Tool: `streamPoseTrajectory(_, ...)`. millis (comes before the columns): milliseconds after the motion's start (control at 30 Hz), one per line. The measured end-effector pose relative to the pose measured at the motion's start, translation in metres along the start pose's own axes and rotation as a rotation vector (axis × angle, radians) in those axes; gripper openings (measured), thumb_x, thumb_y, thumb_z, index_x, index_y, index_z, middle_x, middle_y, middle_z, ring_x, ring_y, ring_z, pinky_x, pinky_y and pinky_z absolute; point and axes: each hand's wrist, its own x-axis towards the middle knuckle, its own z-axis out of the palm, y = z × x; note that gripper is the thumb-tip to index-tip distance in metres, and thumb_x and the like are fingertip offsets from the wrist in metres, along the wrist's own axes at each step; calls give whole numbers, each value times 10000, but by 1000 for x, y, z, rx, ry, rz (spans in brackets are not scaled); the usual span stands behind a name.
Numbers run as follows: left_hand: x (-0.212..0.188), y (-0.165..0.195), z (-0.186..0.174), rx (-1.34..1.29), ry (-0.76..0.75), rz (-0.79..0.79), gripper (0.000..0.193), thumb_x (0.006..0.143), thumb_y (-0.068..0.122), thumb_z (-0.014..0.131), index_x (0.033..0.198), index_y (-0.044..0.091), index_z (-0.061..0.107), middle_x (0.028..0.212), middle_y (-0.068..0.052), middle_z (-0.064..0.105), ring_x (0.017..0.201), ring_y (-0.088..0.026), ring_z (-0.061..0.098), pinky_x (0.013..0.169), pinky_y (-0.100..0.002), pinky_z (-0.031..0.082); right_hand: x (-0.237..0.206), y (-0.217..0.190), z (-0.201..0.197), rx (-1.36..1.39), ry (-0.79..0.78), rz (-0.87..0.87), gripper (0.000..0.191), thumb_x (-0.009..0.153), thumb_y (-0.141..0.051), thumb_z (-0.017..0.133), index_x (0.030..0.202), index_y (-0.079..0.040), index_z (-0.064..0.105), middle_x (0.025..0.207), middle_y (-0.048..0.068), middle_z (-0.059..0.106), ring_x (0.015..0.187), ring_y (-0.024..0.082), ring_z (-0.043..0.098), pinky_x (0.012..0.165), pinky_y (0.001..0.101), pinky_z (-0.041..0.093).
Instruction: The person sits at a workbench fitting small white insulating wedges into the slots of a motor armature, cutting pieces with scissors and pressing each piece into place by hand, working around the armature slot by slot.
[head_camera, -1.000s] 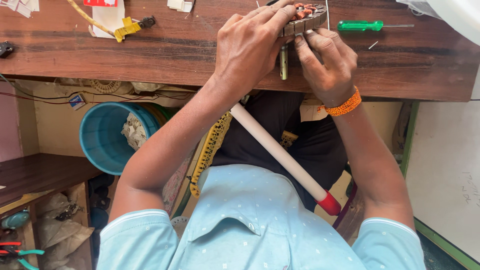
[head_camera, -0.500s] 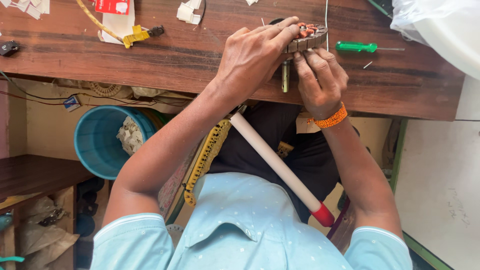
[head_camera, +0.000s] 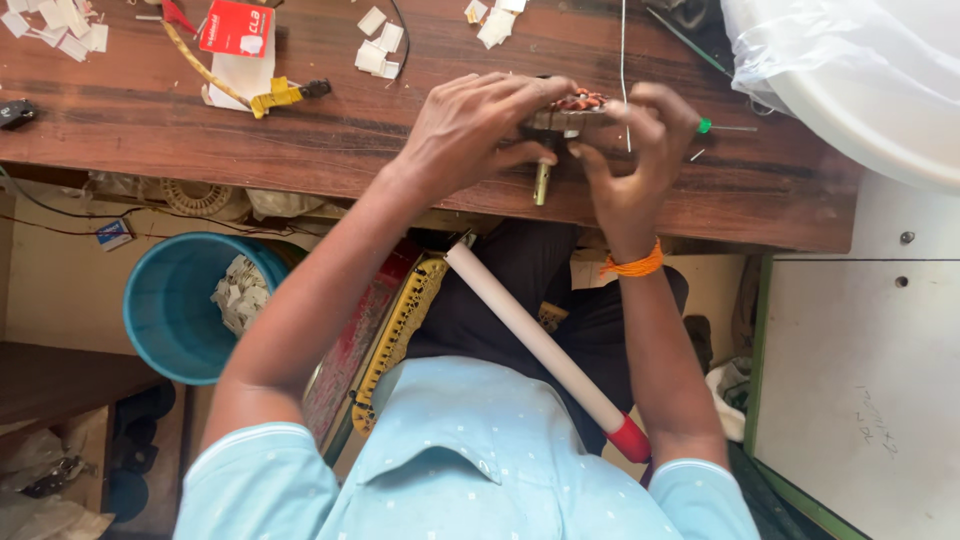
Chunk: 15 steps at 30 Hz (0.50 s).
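Copper-wound and disc-shaped, a small motor core (head_camera: 570, 108) sits between both hands at about 12 o'clock in the head view, over the near part of a dark wooden bench (head_camera: 300, 140). The disc lies roughly flat, and its short brass-coloured shaft (head_camera: 541, 184) points toward 6 o'clock, at the person's body, so the long axis runs from 12 to 6 o'clock.

The left hand (head_camera: 475, 125) curls over the core from the 9 o'clock side, its fingers clasped on the rim. The right hand (head_camera: 635, 150) pinches the rim from the 3 o'clock side; an orange thread band (head_camera: 632, 267) circles that wrist. A thin wire (head_camera: 624, 60) runs up from the core toward 12 o'clock.

The bench's near edge lies just below the shaft tip. At 3 o'clock a green-handled screwdriver (head_camera: 705, 126) pokes out from behind the right hand, with a clear plastic bag (head_camera: 830, 70) beyond it. Toward 10 o'clock bare wood lies open as far as a yellow-handled tool (head_camera: 280, 96) and scattered white paper scraps (head_camera: 380, 45). Below the bench, a white pipe with a red end (head_camera: 545, 350) slants across the lap, a yellow toothed strip (head_camera: 395, 340) lies beside it, and a blue bucket (head_camera: 180, 320) stands at 8 o'clock.
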Motion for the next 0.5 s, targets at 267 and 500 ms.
streamPoseTrajectory(267,-16,27,38,-126,366,-155,566,921,431,835,1362,155,615,1248,-2,689,1190,-218,628,1024,-385,468,8,9,-6,455,-188,415,529,901,-240,873,1361,-62,681,1451,61,646,1380,179,571,1203,368,513)
streamPoseTrajectory(500,-14,29,45,-105,382,-154,441,953,278,815,1306,125,600,1249,-31,626,1188,-245,598,1010,-411,427,18,6,-6,345,-212,347,443,880,-184,888,1268,-45,725,1318,42,721,1258,182,587,1134,352,506)
